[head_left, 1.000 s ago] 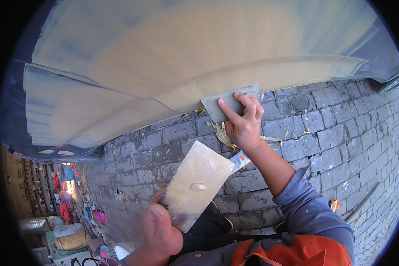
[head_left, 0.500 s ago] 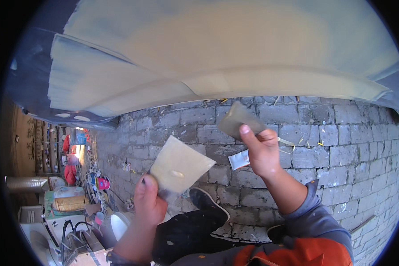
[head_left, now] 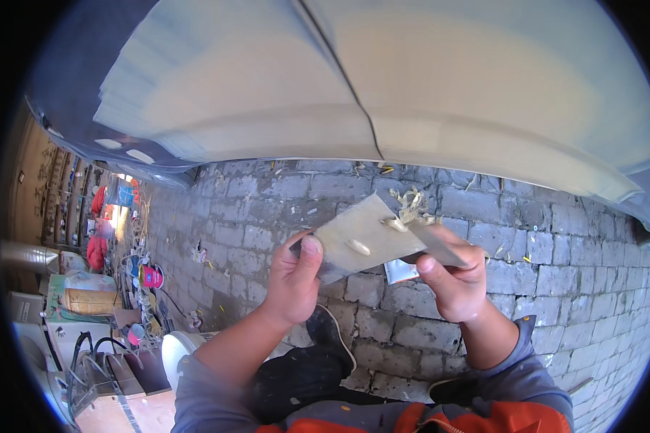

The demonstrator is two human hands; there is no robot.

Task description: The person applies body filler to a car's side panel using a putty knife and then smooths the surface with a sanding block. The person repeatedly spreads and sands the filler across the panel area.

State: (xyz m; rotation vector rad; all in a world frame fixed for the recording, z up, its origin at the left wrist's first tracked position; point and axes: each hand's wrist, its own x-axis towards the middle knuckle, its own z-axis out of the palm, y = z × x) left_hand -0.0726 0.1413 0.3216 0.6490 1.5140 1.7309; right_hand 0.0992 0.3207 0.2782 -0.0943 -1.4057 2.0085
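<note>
My left hand grips a pale square putty board by its left corner, thumb on top. A smooth cream dab of putty sits on the board's face, and a second dab lies by its right edge. My right hand is closed around a flat grey putty spreader, tilted with its edge at the board's right side. The spreader's far part and some of my right fingers are hidden. Beyond both hands stretches a car body panel coated with beige filler, crossed by a dark seam.
Grey brick paving lies below, with peeled scraps and a white packet under my hands. My dark shoe is near. Cluttered at the left are a pink tub, a wooden box and cables.
My hands have come together, bringing the spreader down to the board's right edge. A second putty dab now shows there. The view has shifted, with the panel's dark seam now near the middle.
</note>
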